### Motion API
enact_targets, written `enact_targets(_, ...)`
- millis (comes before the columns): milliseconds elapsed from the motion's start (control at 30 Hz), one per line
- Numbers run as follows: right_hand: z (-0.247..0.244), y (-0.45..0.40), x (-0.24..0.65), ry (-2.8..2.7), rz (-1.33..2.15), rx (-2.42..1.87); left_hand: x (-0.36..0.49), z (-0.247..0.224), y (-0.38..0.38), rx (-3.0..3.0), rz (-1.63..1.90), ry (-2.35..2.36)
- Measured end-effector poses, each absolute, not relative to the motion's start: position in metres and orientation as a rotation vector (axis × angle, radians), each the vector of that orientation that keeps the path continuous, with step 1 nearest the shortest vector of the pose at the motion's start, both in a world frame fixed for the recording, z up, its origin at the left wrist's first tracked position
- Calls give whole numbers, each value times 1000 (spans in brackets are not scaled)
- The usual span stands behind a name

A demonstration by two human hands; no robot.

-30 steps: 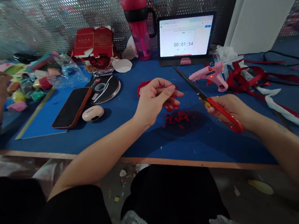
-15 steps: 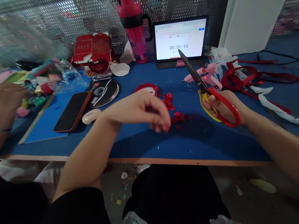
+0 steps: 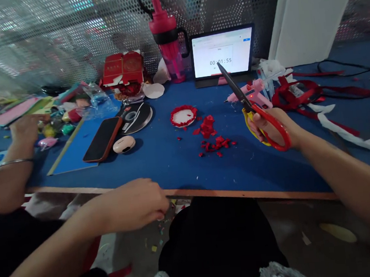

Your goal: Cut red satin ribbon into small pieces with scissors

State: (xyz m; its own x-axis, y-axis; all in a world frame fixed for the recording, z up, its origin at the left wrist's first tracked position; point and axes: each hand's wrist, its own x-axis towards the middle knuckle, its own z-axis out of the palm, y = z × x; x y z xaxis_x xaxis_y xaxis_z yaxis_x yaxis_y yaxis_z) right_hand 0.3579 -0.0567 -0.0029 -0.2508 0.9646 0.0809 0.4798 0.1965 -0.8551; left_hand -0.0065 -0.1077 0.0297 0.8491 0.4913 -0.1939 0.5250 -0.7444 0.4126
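Note:
My right hand [image 3: 266,125] grips the scissors [image 3: 243,97] by their red and yellow handles. The blades lie together and point up and away, toward the tablet. At the table's front edge, my left hand [image 3: 142,202] hangs with its fingers curled. Whatever it may hold is hidden. Between and beyond my hands lie a pile of red scraps [image 3: 207,127] and a smaller scatter of red bits [image 3: 218,143]. Behind these is a white disc [image 3: 184,117] rimmed with gathered red fabric. Just past the scissors rests a pink glue gun [image 3: 255,95].
A phone [image 3: 102,139], a pale rounded case [image 3: 124,144] and a ribbon spool [image 3: 136,117] lie on the left. A pink bottle [image 3: 168,43] and a tablet [image 3: 222,51] stand behind. Red ribbon [image 3: 299,95] tangles at right. A co-worker's hand [image 3: 25,129] is far left.
My left hand has drawn back from the red scraps, down and left to the table edge. The scissors have barely moved. The co-worker's hand has shifted onto the colourful items.

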Motion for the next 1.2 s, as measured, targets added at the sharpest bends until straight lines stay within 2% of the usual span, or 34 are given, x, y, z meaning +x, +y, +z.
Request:
enact_targets(67, -1, -57, 356, -1850, 938, -1349, 9, 45, -93, 2560, -251, 731)
enact_targets(167, 3, -59, 354, -1878, 906, -1359, 31, 54, -55, 2672, 96, 954)
enact_targets(300, 3, -58, 357, -1895, 866, -1369, 52, 35, 13, 2690, 557, 1354)
enact_targets(433, 2, -55, 358, -1878, 813, -1380, 68, 14, 72, 2710, 470, 1490)
enact_targets(567, 3, -53, 358, -1854, 804, -1381, 77, 5, 100, 2702, 372, 1453)
enact_targets(967, 1, -52, 358, -1835, 819, -1316, 74, -3, 103, 2653, 408, 1398)
enact_targets(1067, 2, -52, 358, -1845, 805, -1279, 71, 17, 88, 2628, 624, 1433)
enact_targets(1133, 3, -51, 358, -1834, 814, -1279, 60, 38, 63, 2484, 939, 1391)
enact_targets(1200, 3, -50, 358, -1822, 836, -1305, 41, 56, 27, 2360, 1002, 1304)
